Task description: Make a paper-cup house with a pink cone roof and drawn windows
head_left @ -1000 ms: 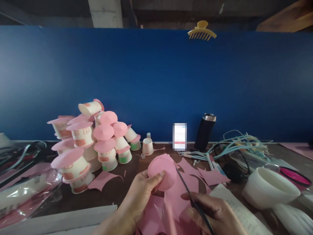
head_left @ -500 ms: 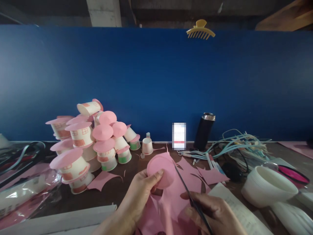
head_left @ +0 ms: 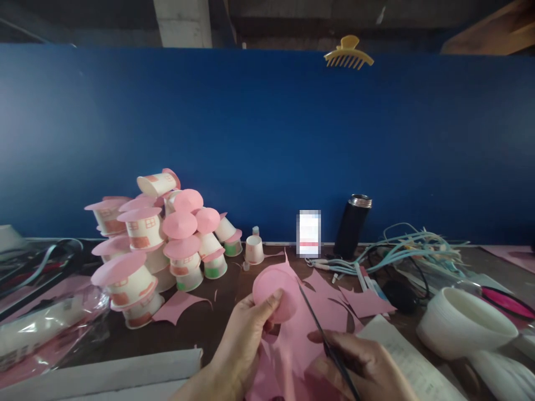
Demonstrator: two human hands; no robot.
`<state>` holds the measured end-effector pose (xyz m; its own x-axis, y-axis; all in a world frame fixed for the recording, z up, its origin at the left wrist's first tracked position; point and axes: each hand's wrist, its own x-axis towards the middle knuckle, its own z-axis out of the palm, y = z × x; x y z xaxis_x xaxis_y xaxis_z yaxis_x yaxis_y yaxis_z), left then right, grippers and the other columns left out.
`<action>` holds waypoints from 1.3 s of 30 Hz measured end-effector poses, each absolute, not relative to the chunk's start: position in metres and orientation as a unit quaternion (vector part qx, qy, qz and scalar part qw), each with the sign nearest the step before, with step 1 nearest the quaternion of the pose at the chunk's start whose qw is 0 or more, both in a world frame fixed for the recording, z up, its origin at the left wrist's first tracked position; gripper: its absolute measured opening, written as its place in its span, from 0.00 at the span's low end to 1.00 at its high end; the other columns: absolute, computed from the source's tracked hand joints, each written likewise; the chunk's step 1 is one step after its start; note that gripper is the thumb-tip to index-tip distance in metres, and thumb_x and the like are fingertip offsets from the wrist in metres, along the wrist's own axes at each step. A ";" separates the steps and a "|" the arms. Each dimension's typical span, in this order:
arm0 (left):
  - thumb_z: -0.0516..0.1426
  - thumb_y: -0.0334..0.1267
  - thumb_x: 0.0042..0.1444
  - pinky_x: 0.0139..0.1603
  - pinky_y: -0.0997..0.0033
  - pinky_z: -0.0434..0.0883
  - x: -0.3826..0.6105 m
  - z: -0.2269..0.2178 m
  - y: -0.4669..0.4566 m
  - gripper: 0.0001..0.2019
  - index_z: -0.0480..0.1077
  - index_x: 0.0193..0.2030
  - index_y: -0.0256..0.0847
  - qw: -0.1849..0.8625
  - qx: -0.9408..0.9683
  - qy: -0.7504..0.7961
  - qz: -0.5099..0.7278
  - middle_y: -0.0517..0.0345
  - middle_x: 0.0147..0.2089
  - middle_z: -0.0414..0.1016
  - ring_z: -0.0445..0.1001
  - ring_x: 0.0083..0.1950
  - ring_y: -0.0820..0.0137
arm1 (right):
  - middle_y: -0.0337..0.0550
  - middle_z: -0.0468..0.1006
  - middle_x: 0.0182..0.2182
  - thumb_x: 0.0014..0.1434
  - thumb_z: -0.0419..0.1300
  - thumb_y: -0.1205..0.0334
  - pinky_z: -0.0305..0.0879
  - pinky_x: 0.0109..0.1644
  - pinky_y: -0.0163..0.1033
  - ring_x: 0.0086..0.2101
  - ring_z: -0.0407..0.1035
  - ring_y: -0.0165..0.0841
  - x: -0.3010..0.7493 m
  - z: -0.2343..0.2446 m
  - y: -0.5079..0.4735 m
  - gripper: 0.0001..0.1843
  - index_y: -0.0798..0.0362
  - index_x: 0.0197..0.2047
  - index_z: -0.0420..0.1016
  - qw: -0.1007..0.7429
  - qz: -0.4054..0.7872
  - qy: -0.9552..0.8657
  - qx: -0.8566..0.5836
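Observation:
My left hand [head_left: 246,340] pinches a round of pink paper [head_left: 273,292] between thumb and fingers, and the round's edge runs on into a trailing strip of the sheet. In my right hand [head_left: 363,365] is a pair of dark scissors [head_left: 315,317], seen edge-on, with the fingers closed around the handles. Their tip touches or nearly touches the right edge of the round. Beneath both hands lie pink paper offcuts [head_left: 326,306]. Part of the handles is hidden by my right fingers.
At left stands a stack of paper-cup houses [head_left: 144,228] with pink roofs. A single paper cup [head_left: 253,250], a blurred bright screen [head_left: 309,234], a black flask [head_left: 353,225] and tangled cables [head_left: 401,250] line the back. White cups [head_left: 463,323] lie at right, a cardboard edge [head_left: 125,370] at front left.
The view has shifted slightly, so the scene sits a little further right. Both hands keep their holds on the paper and scissors, with hardly any movement between them.

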<state>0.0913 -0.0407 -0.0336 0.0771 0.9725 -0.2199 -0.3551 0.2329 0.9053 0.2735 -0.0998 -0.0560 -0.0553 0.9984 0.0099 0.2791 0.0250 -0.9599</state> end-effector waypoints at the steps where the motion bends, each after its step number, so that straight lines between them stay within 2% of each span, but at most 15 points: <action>1: 0.68 0.53 0.41 0.21 0.78 0.54 0.091 -0.032 -0.041 0.23 0.63 0.21 0.38 0.646 0.351 0.449 0.508 0.66 0.17 0.61 0.58 0.20 0.79 | 0.34 0.64 0.16 0.52 0.63 0.39 0.50 0.18 0.30 0.18 0.56 0.26 0.274 -0.056 -0.099 0.30 0.58 0.45 0.81 0.414 0.430 -0.586 -0.548; 5: 0.68 0.51 0.41 0.21 0.77 0.59 0.090 -0.027 -0.042 0.20 0.68 0.24 0.37 0.661 0.367 0.446 0.478 0.65 0.19 0.64 0.61 0.20 0.77 | 0.35 0.63 0.18 0.52 0.64 0.40 0.49 0.21 0.32 0.20 0.55 0.27 0.276 -0.052 -0.098 0.31 0.60 0.47 0.81 0.400 0.450 -0.587 -0.541; 10: 0.68 0.53 0.42 0.30 0.70 0.68 0.090 -0.030 -0.040 0.22 0.74 0.33 0.34 0.689 0.382 0.426 0.445 0.53 0.28 0.75 0.73 0.28 0.67 | 0.33 0.57 0.20 0.50 0.65 0.41 0.46 0.24 0.34 0.22 0.50 0.27 0.274 -0.046 -0.098 0.30 0.59 0.45 0.80 0.389 0.452 -0.575 -0.561; 15: 0.65 0.51 0.48 0.33 0.68 0.69 0.088 -0.026 -0.043 0.19 0.75 0.35 0.34 0.682 0.411 0.402 0.451 0.51 0.28 0.76 0.73 0.30 0.66 | 0.32 0.56 0.19 0.50 0.65 0.41 0.47 0.25 0.34 0.22 0.50 0.27 0.273 -0.044 -0.098 0.29 0.58 0.44 0.81 0.401 0.439 -0.576 -0.561; 20: 0.65 0.49 0.50 0.36 0.68 0.69 0.086 -0.021 -0.045 0.19 0.75 0.39 0.33 0.691 0.413 0.391 0.446 0.49 0.32 0.78 0.73 0.33 0.66 | 0.33 0.58 0.19 0.51 0.62 0.36 0.45 0.21 0.32 0.21 0.51 0.26 0.275 -0.044 -0.100 0.34 0.59 0.46 0.80 0.402 0.442 -0.585 -0.548; 27: 0.64 0.49 0.50 0.34 0.68 0.69 0.085 -0.019 -0.046 0.18 0.74 0.35 0.34 0.691 0.416 0.399 0.437 0.51 0.30 0.77 0.73 0.31 0.66 | 0.35 0.62 0.18 0.49 0.61 0.31 0.48 0.20 0.32 0.19 0.54 0.26 0.274 -0.048 -0.101 0.38 0.59 0.45 0.81 0.424 0.441 -0.577 -0.541; 31: 0.65 0.49 0.48 0.33 0.70 0.69 0.083 -0.017 -0.045 0.17 0.74 0.32 0.35 0.684 0.422 0.403 0.438 0.53 0.28 0.76 0.73 0.30 0.67 | 0.35 0.63 0.17 0.51 0.61 0.33 0.49 0.21 0.32 0.19 0.55 0.26 0.276 -0.048 -0.100 0.36 0.59 0.46 0.81 0.411 0.440 -0.588 -0.540; 39: 0.66 0.50 0.46 0.32 0.71 0.67 0.086 -0.014 -0.047 0.17 0.74 0.32 0.36 0.688 0.392 0.407 0.455 0.56 0.28 0.75 0.72 0.29 0.69 | 0.34 0.62 0.18 0.53 0.61 0.35 0.47 0.20 0.32 0.18 0.53 0.25 0.278 -0.046 -0.100 0.34 0.59 0.46 0.80 0.402 0.441 -0.598 -0.536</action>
